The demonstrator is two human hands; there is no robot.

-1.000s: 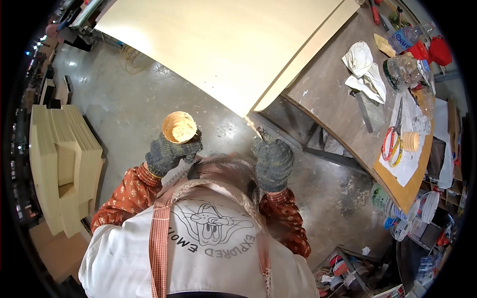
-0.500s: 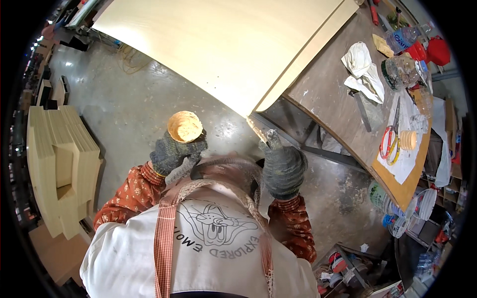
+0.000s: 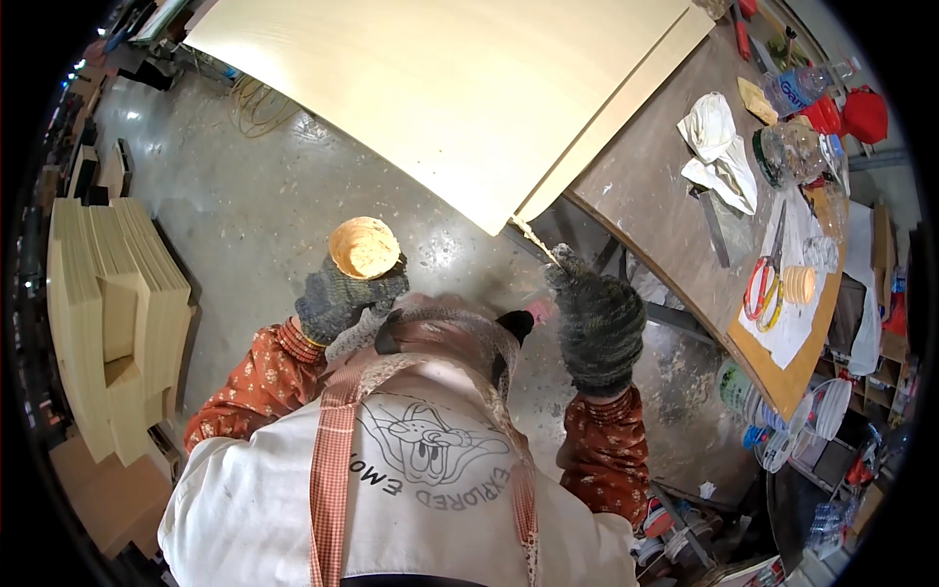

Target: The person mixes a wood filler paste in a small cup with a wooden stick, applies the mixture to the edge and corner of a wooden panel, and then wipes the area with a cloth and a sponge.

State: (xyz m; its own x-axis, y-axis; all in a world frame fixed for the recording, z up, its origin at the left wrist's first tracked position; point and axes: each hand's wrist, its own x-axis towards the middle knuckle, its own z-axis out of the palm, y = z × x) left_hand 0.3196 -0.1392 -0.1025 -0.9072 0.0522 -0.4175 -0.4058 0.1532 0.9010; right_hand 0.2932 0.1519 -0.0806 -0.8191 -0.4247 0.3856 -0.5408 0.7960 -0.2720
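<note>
My left hand (image 3: 335,299), in a dark grey knit glove, is closed around a small round cup (image 3: 364,248) with tan paste coating its inside. Between the gloved fingers of my right hand (image 3: 599,331) is a thin stick (image 3: 535,240) smeared with similar paste. Its far tip is at the near corner of a large pale board (image 3: 450,108), by the edge; whether it touches cannot be told. The cup is held over the floor, left of that corner and apart from the board.
On the right, a worn worktable (image 3: 650,161) carries a white cloth (image 3: 719,147), scissors (image 3: 765,284), a flat dark blade (image 3: 714,227), and a plastic bottle (image 3: 797,88). Stacked pale panels (image 3: 122,303) stand at the left. A cluttered crate (image 3: 685,533) sits at lower right.
My right hand has moved right with the stick, whose tip has shifted along to the board's corner edge. The left hand and cup stay nearly in place.
</note>
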